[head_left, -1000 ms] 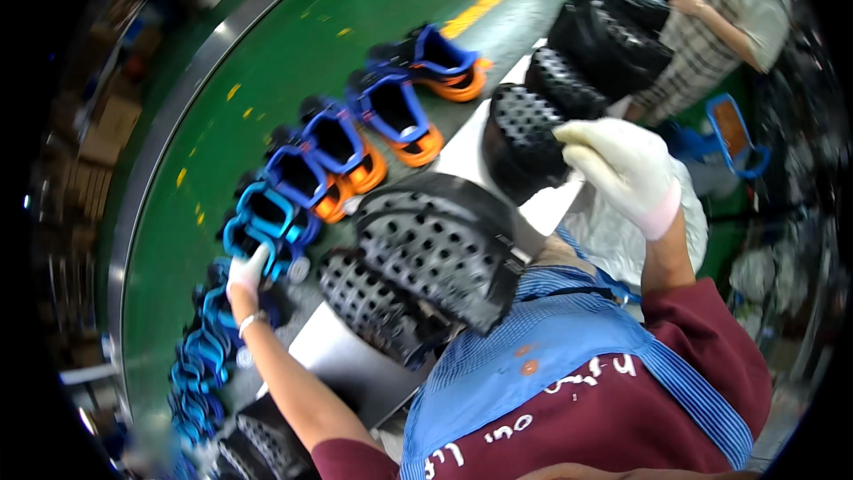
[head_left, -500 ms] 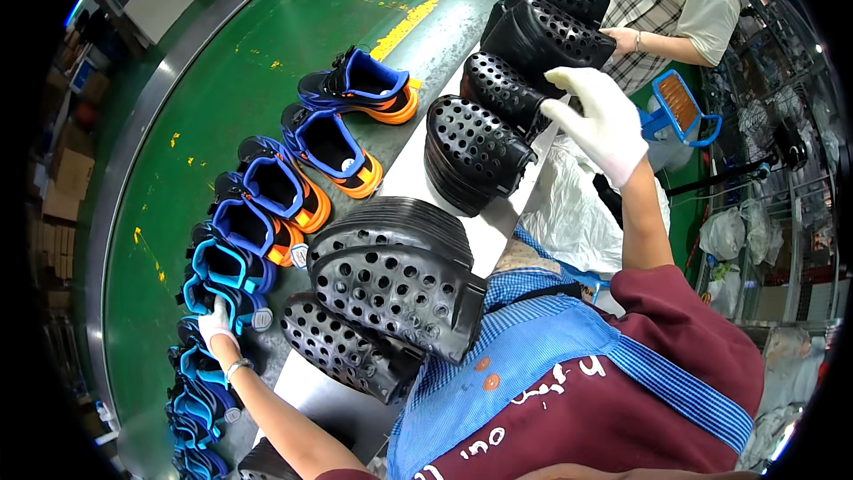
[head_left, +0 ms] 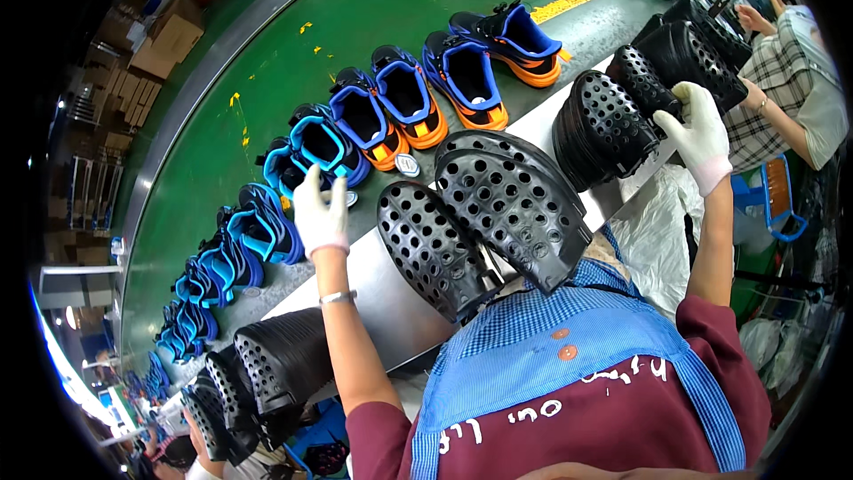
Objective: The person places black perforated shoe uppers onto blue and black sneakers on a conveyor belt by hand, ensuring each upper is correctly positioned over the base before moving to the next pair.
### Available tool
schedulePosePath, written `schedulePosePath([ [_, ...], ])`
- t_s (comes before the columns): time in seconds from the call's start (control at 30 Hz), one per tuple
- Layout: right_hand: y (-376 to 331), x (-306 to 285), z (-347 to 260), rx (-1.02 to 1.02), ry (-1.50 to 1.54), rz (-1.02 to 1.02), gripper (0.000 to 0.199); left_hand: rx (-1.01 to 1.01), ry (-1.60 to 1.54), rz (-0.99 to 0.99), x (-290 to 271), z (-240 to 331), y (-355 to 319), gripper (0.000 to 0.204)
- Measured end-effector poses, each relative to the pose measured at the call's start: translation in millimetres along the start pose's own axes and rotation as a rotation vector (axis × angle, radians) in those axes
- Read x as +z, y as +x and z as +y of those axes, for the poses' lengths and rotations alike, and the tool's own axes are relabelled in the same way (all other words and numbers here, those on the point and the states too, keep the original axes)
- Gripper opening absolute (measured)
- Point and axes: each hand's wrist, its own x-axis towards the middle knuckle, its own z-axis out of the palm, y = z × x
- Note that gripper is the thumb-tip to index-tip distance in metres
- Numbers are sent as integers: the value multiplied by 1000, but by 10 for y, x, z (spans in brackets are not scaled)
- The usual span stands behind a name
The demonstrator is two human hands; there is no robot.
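Note:
My left hand (head_left: 322, 218), in a white glove, is raised beside the turquoise-lined shoe (head_left: 289, 169). Its fingers are spread and nothing is in them. My right hand (head_left: 700, 138), also gloved, closes with thumb and fingers round the heel end of a black perforated shoe insert (head_left: 641, 76). Part of that end is hidden by the glove. Nearer me, a thick stack of the same inserts (head_left: 511, 209) lies fanned out, and another stack (head_left: 604, 124) sits beside my right hand. Orange-soled shoes (head_left: 464, 80) stand in a row on the green belt, heels toward me.
The green conveyor belt (head_left: 355, 13) curves past a pale metal ledge (head_left: 391, 302) that carries the insert stacks. More inserts (head_left: 283, 356) lie at the lower left. A person in a plaid apron (head_left: 791, 93) works at the right, near a blue-framed stool (head_left: 777, 196).
My left hand has come up out of a turquoise-lined shoe and opened. My right hand has closed on an insert's end. The whole view has swung leftward, bringing the lower-left stacks into sight.

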Motion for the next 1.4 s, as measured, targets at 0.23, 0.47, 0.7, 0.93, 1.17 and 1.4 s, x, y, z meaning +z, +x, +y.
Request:
schedulePosePath([
  [0.23, 47, 92, 42, -114, 29, 74, 42, -163, 49, -223, 372, -187, 279, 34],
  [0.47, 52, 10, 22, -64, 10, 45, 41, 91, -37, -238, 545, -81, 252, 26],
  [0.7, -18, -192, -42, -28, 32, 124, 44, 134, -164, -223, 840, 199, 357, 27],
  [0.93, 206, -431, -741, -258, 166, 143, 41, -62, -410, -498, 534, 333, 522, 41],
  [1.17, 584, 41, -1993, -830, 397, -118, 35, -33, -1395, -475, -247, 784, 556, 76],
  [1.4, 625, 697, -2713, -945, 448, -506, 39, -266, -2079, -482, -215, 786, 276, 72],
])
